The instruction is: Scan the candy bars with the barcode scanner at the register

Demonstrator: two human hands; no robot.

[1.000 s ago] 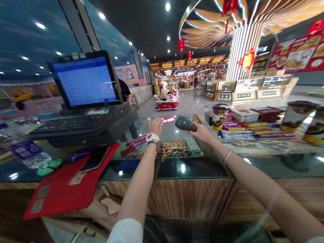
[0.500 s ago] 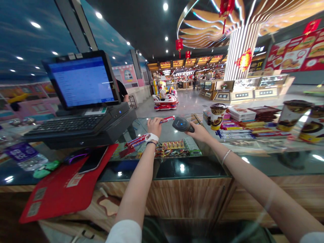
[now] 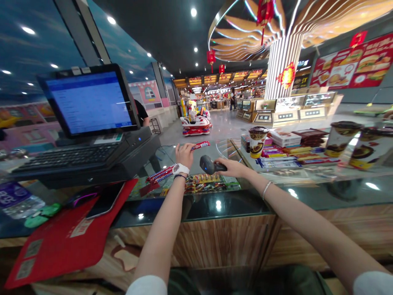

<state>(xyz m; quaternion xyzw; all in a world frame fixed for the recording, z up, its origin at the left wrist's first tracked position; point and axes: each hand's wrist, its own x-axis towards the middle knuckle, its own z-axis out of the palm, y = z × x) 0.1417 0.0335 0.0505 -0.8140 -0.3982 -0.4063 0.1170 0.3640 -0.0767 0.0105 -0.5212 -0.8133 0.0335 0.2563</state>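
My left hand (image 3: 184, 153) is closed on one end of a red roll of candy (image 3: 201, 145), held above the glass counter with its free end pointing right. My right hand (image 3: 231, 167) grips the handle of a dark barcode scanner (image 3: 209, 164), its head turned left. The scanner sits a little below and right of the candy roll, apart from it. Several red candy rolls (image 3: 159, 175) marked "mentos" lie on the counter left of my left wrist. Under my hands, packaged sweets (image 3: 207, 182) show through the glass.
A monitor (image 3: 90, 102) and keyboard (image 3: 66, 157) stand at left. In front lie a phone (image 3: 106, 200), a red mat (image 3: 70, 241) and a water bottle (image 3: 20, 200). Snack bars (image 3: 279, 162) and brown-lidded cups (image 3: 258, 142) crowd the right. A person's arm (image 3: 143, 112) shows behind the monitor.
The scanner has moved down and left, and its head has tilted downward. My left hand still holds the candy roll up. The whole view has shifted slightly to the right.
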